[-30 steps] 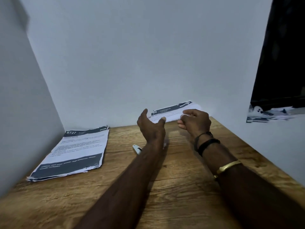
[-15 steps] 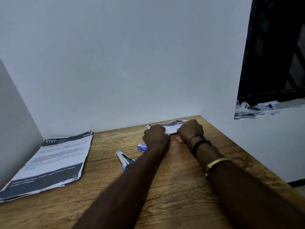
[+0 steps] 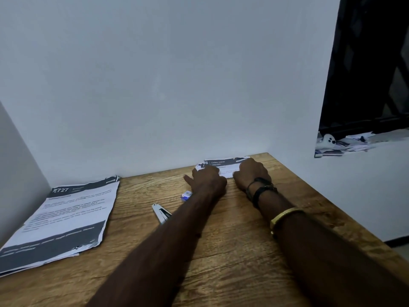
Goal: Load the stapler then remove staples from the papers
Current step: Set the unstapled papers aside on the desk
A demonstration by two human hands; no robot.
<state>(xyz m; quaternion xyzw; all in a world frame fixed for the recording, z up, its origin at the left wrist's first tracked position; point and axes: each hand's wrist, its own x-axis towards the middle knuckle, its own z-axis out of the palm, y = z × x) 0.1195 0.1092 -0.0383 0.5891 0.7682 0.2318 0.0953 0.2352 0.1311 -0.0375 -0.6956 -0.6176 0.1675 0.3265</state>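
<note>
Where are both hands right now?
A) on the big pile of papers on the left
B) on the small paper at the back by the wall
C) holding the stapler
B: the left hand and the right hand both rest on the paper by the wall, while the stapler lies alone on the table.

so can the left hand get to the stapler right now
Probably yes: the stapler lies uncovered on the table beside that forearm, nearer the person than the left hand, nothing between.
</note>
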